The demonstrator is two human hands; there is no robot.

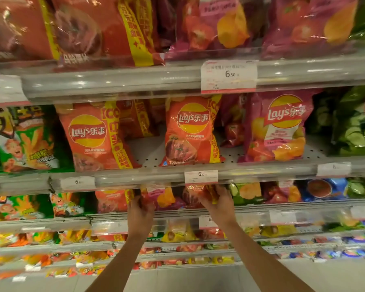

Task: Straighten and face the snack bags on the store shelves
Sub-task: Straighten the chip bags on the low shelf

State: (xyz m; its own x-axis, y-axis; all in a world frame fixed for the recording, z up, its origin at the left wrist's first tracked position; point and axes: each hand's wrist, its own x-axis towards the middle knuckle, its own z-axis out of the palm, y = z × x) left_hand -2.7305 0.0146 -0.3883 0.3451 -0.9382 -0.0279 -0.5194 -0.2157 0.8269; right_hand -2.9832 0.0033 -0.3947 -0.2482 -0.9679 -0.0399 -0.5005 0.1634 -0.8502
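Both my hands reach into the third shelf down, just under its rail (261,204). My left hand (140,209) grips the left edge of a purple-pink chip bag (163,197). My right hand (216,202) holds the lower part of a red-orange chip bag (195,194) beside it. The tops of both bags are hidden behind the shelf rail above. One shelf up, orange Lay's bags (191,131) (93,138) and a purple Lay's bag (278,127) stand upright facing out, with a gap between the two orange ones.
Green snack bags (27,140) stand at the left and green chip bags (354,123) at the right. Price tags (201,176) hang on the clear shelf rails. Lower shelves hold several small colourful packs. The pale floor (188,279) lies below.
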